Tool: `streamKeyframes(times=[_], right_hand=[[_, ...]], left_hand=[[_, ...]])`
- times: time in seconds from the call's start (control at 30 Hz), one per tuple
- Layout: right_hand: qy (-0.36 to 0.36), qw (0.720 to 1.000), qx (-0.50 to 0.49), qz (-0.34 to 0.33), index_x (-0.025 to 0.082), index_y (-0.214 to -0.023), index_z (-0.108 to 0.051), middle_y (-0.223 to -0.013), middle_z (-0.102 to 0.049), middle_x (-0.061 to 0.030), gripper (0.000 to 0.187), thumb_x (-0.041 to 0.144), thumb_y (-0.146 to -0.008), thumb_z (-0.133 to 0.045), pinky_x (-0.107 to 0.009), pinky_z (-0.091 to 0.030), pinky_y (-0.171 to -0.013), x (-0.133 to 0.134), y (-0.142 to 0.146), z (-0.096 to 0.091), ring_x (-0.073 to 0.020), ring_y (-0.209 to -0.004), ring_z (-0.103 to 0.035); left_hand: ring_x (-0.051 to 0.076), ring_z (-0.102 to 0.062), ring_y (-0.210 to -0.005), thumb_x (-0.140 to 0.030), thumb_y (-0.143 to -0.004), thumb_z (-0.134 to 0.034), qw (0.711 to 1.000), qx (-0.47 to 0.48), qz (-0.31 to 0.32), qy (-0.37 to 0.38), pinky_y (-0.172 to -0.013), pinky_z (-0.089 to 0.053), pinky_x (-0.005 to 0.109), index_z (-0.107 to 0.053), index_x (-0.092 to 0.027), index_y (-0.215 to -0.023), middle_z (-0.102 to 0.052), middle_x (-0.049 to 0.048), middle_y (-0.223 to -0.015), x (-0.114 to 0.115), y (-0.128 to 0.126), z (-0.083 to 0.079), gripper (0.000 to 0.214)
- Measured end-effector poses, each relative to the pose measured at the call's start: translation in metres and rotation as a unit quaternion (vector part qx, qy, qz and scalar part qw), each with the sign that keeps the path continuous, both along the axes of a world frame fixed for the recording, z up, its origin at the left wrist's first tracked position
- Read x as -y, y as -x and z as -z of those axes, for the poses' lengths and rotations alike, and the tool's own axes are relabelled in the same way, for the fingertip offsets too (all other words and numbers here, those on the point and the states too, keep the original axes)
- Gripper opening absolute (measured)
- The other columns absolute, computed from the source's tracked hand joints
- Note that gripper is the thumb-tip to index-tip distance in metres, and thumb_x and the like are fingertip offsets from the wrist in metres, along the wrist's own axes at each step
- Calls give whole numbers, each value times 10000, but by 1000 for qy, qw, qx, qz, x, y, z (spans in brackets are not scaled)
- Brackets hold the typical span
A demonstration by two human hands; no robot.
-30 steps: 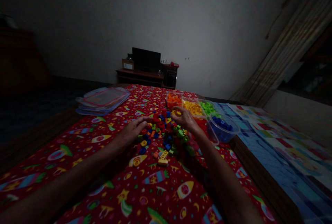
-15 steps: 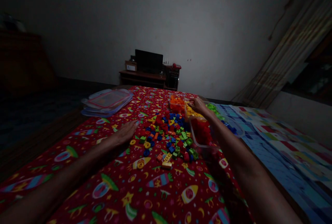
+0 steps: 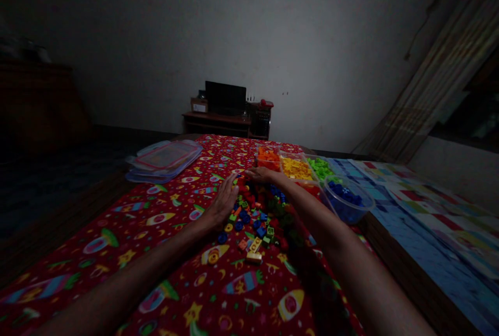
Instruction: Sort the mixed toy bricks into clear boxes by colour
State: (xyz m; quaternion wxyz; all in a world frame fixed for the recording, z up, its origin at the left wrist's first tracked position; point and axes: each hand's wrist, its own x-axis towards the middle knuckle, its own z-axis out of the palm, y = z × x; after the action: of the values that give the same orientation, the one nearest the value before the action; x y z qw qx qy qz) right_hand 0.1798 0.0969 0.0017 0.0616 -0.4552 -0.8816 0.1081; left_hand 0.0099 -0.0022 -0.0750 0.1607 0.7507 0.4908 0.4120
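A loose pile of mixed toy building blocks (image 3: 259,216) lies on the red patterned cloth (image 3: 171,258). My left hand (image 3: 223,202) rests along the pile's left edge, fingers stretched out and holding nothing I can see. Over the far side of the pile is my right hand (image 3: 262,174), its fingers reaching left towards my left fingertips. They look extended, with no block visible in them. Clear containers stand to the right: orange blocks (image 3: 268,157), yellow blocks (image 3: 297,168), green blocks (image 3: 320,168) and blue blocks (image 3: 343,193). Red blocks (image 3: 311,188) are mostly hidden behind my right forearm.
Stacked clear lids (image 3: 166,158) lie on the cloth at the far left. Beyond the cloth's far edge, a dark screen (image 3: 225,98) stands on a wooden desk (image 3: 216,118) against the wall. A blue checked bedspread (image 3: 405,222) spreads out on the right.
My right hand has left the yellow-block container and come left over the pile. My left hand has moved right, against the pile's edge. The camera view has shifted slightly.
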Motion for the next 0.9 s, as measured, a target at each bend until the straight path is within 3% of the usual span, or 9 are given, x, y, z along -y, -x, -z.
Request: streamKeyframes(times=[0.1,0.27,0.4,0.53,0.6,0.73,0.9], right_hand=[[36,999,30,-19,195,-1152,-652,-1143,-670,-99,332,352,-888,-526,-291,-487,-825,8,6,3,-231,-1004,-636],[32,996,-5,-80,182,-1083,-686,-1061,-696,-83,302,162,-789,-622,-248,-471,-772,42,0,-3,-189,-916,-642],[10,995,-75,-61,172,-1034,-701,-949,-709,-51,357,29,-737,-565,-209,-447,-719,68,-17,-5,-149,-836,-634],[-20,990,-124,-58,184,-1012,-696,-876,-701,-28,378,13,-730,-512,-204,-434,-694,95,-29,-7,-135,-784,-621],[-40,989,-135,-42,178,-1047,-675,-892,-696,-38,366,45,-751,-508,-218,-434,-692,108,-32,-10,-141,-772,-613],[-94,977,-183,52,157,-1129,-615,-955,-687,-71,340,129,-821,-473,-262,-436,-761,127,-32,-14,-157,-812,-603],[-115,962,-225,103,158,-927,-628,-859,-667,-46,153,215,-851,-507,-238,-418,-721,132,-23,-8,-143,-776,-583]], left_hand=[[220,-244,-1398,-447,-927,-187,1000,-8,-5,21,-1144,-215,440,-333,-170,-1403,-349,110,-1483,-21,12,-1,569],[241,-486,-1238,-472,-873,-280,998,-32,22,40,-1059,-362,404,-563,-174,-1216,-578,114,-1284,-40,10,-1,536],[241,-620,-1010,-469,-827,-365,996,-31,71,40,-899,-480,351,-644,-158,-1108,-685,91,-1090,-29,-2,-14,504],[229,-642,-897,-494,-816,-406,994,-9,95,46,-801,-497,312,-670,-155,-1061,-719,58,-993,-13,-3,-26,494],[233,-642,-863,-525,-806,-421,995,-6,87,56,-777,-495,311,-683,-143,-1022,-726,57,-947,-9,-1,-29,511],[234,-635,-845,-582,-779,-435,994,20,64,83,-743,-492,303,-677,-126,-1037,-725,63,-924,-6,2,-35,577],[213,-624,-810,-481,-733,-490,995,20,65,80,-722,-483,297,-658,-139,-1023,-701,61,-918,-2,16,-49,479]])
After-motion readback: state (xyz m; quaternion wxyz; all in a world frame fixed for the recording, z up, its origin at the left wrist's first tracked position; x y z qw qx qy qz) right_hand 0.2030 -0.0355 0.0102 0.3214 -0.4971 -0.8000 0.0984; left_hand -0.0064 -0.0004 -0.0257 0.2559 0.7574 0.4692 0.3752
